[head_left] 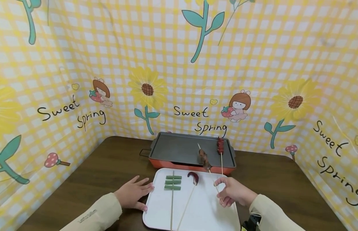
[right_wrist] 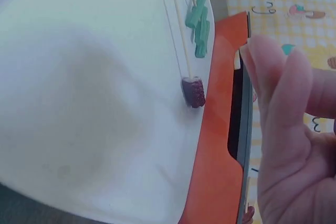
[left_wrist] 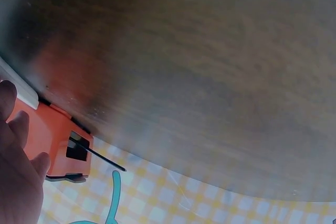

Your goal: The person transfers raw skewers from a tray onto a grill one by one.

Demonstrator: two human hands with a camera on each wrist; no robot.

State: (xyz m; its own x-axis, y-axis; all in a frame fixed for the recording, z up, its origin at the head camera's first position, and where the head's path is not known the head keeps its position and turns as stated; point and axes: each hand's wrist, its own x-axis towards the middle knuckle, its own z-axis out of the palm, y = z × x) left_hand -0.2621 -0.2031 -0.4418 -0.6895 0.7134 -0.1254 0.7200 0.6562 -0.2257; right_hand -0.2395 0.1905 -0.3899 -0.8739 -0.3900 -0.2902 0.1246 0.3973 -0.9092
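My right hand (head_left: 235, 192) pinches the stick of a brown meat skewer (head_left: 206, 160), whose meat end slants up over the near edge of the griddle (head_left: 179, 149). In the right wrist view the curled fingers (right_wrist: 286, 93) show, but that skewer is hidden. My left hand (head_left: 132, 194) has its fingers spread and touches the left edge of the white tray (head_left: 208, 215). On the tray lie a skewer of green vegetable pieces (head_left: 173, 182) and a skewer with a dark red curled piece (head_left: 193, 178). A red skewer (head_left: 220, 146) lies on the griddle's right side, its stick pointing toward me.
The orange-sided griddle stands directly behind the tray, with a wire handle (head_left: 144, 153) at its left end. Both are on a dark brown wooden table (head_left: 89, 179). A yellow checked cloth (head_left: 179, 86) hangs behind and along both sides.
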